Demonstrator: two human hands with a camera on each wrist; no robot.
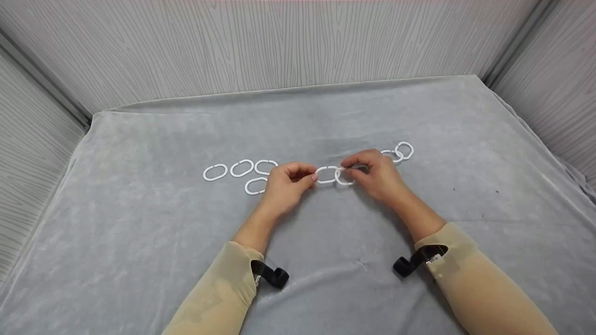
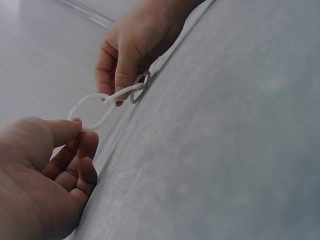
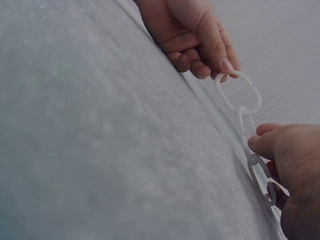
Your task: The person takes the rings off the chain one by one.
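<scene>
White oval plastic chain links are joined in a row between and beyond my two hands. My left hand (image 1: 283,188) pinches the end link (image 1: 327,182) by its outer curve, between thumb and forefinger. Hooked through that one is a second link (image 1: 344,184), which my right hand (image 1: 378,177) pinches with thumb and fingertips. Past the right hand the chain carries on toward the upper right, ending in a last link (image 1: 412,150). Part of the chain is hidden behind the right hand. In the right wrist view, a grey-looking shaded link (image 3: 253,175) hangs below the right fingertips.
Several loose white links lie left of my left hand, among them a leftmost link (image 1: 215,180) and a lower link (image 1: 254,193) partly covered by the hand. Grey cloth (image 1: 139,223) covers the table. Wood-patterned panels (image 1: 260,46) stand behind it and at both sides.
</scene>
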